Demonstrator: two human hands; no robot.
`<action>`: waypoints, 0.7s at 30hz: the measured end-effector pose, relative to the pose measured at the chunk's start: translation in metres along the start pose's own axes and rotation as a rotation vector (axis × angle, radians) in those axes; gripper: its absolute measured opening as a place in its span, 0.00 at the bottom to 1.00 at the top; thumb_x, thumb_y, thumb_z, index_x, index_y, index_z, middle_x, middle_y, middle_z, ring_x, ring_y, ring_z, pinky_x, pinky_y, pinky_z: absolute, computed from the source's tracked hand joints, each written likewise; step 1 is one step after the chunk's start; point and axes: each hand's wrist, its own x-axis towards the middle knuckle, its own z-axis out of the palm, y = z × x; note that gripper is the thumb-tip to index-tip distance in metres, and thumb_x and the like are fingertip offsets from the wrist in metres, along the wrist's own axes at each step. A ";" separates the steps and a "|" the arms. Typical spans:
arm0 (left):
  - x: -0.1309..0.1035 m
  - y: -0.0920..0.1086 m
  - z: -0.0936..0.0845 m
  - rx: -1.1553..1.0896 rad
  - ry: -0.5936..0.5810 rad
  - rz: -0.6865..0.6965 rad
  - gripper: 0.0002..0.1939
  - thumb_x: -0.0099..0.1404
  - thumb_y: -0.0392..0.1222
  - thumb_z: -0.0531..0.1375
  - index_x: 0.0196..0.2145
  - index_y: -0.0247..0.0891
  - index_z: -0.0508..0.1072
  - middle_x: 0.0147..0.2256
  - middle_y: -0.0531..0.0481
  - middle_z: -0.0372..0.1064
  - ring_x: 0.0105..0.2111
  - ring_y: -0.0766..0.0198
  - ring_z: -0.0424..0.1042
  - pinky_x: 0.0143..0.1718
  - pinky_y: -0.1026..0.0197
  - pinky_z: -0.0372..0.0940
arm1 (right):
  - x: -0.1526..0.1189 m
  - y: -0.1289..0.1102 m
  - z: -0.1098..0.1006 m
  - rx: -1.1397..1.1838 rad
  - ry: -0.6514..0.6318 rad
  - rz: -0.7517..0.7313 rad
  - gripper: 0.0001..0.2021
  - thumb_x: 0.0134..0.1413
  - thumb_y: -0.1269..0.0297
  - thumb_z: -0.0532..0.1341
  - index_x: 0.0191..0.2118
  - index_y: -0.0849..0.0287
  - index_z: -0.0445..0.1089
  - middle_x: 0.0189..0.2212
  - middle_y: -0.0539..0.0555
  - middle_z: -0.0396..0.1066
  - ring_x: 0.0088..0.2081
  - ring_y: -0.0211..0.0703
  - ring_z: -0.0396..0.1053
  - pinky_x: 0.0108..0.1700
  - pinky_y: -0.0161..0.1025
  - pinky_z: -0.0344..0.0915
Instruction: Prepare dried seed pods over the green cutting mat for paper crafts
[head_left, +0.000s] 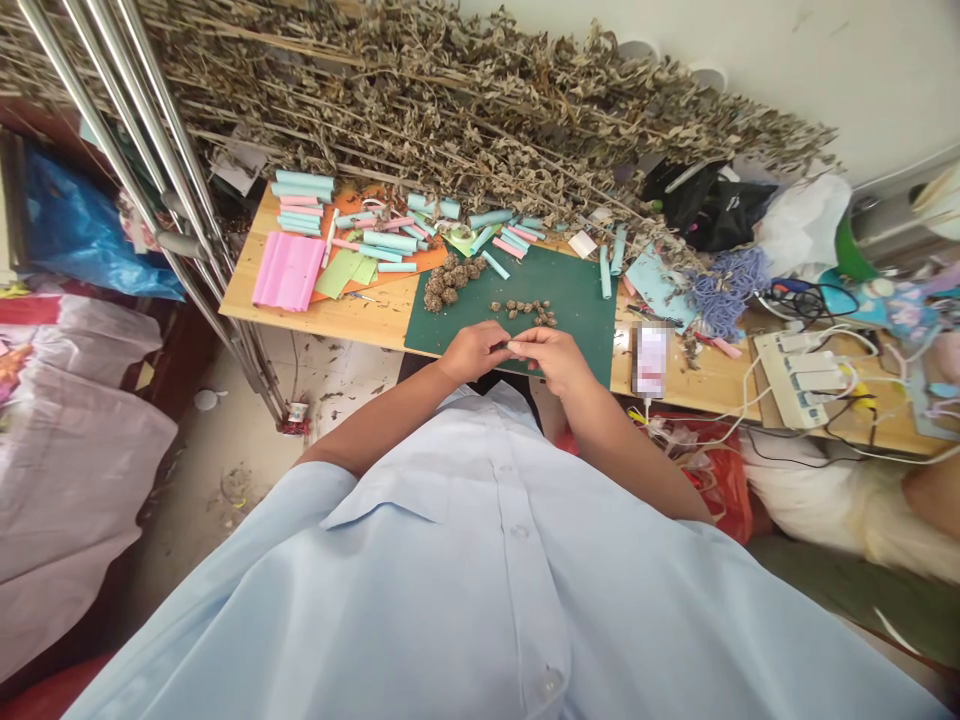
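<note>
My left hand point(474, 350) and my right hand point(551, 352) meet at the fingertips over the front edge of a dark green mat point(577, 285). Both are closed in a pinch, and whatever lies between the fingertips is too small and hidden to name. Just beyond my hands, a loose row of small brown dried balls point(525, 308) lies on the mat. A bigger heap of brown, crumbly-looking balls point(450, 280) sits farther back, to the left.
Dried leafy stalks point(450, 110) cover the back. Rolled blue and pink papers point(390, 240) and a pink stack point(289, 270) lie left on the wooden table point(247, 290). At right are a phone point(651, 360), blue string point(727, 285) and a power strip point(799, 380). Metal poles point(180, 190) stand left.
</note>
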 end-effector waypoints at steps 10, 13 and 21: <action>0.000 -0.003 -0.001 -0.049 -0.045 0.027 0.22 0.76 0.57 0.58 0.38 0.38 0.82 0.36 0.43 0.77 0.38 0.60 0.76 0.41 0.60 0.68 | 0.001 0.004 -0.002 -0.007 0.000 -0.104 0.19 0.39 0.51 0.77 0.35 0.55 0.77 0.28 0.50 0.78 0.31 0.42 0.74 0.32 0.39 0.70; 0.001 -0.004 0.000 -0.046 -0.038 0.028 0.22 0.75 0.58 0.58 0.39 0.37 0.83 0.36 0.43 0.77 0.38 0.60 0.76 0.42 0.59 0.69 | -0.007 0.008 -0.002 -0.129 0.093 -0.330 0.18 0.46 0.52 0.74 0.41 0.55 0.78 0.36 0.53 0.82 0.38 0.46 0.78 0.42 0.45 0.76; 0.000 -0.004 0.000 -0.055 -0.011 0.016 0.21 0.74 0.58 0.61 0.41 0.37 0.83 0.35 0.44 0.76 0.37 0.61 0.75 0.40 0.61 0.68 | -0.023 0.015 -0.001 -0.428 0.145 -0.697 0.11 0.67 0.58 0.62 0.49 0.51 0.79 0.46 0.55 0.84 0.46 0.50 0.83 0.55 0.50 0.79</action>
